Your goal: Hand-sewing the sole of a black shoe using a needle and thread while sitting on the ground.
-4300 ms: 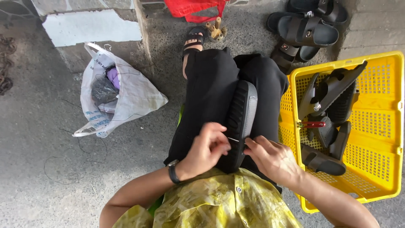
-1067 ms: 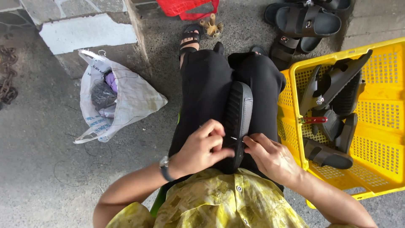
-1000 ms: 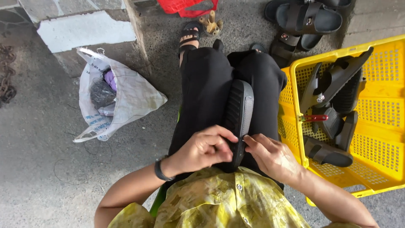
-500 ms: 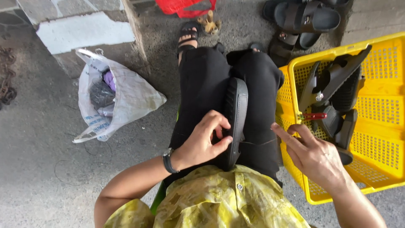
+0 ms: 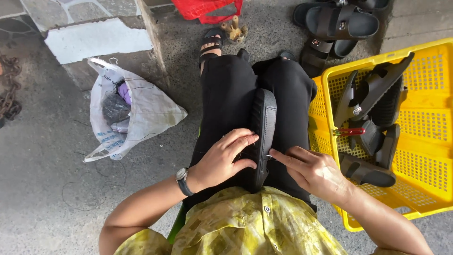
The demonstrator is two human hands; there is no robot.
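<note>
A black sandal (image 5: 262, 123) lies sole-up along my lap, on my black trousers. My left hand (image 5: 225, 158), with a dark watch at the wrist, grips the sandal's near end from the left, fingers laid over its edge. My right hand (image 5: 313, 171) is at the sandal's right edge, its fingertips pinched on a small thin thing at the rim; it is too small to name.
A yellow plastic crate (image 5: 424, 156) at my right holds several black sandals. A white plastic bag (image 5: 141, 118) with dark stuff sits on the concrete at left. More black sandals (image 5: 337, 21) and a red object (image 5: 207, 8) lie ahead by a stone step.
My right hand left the sandal half a second ago, swung out toward the crate, and is now back at the sandal's right edge. My left hand kept its hold.
</note>
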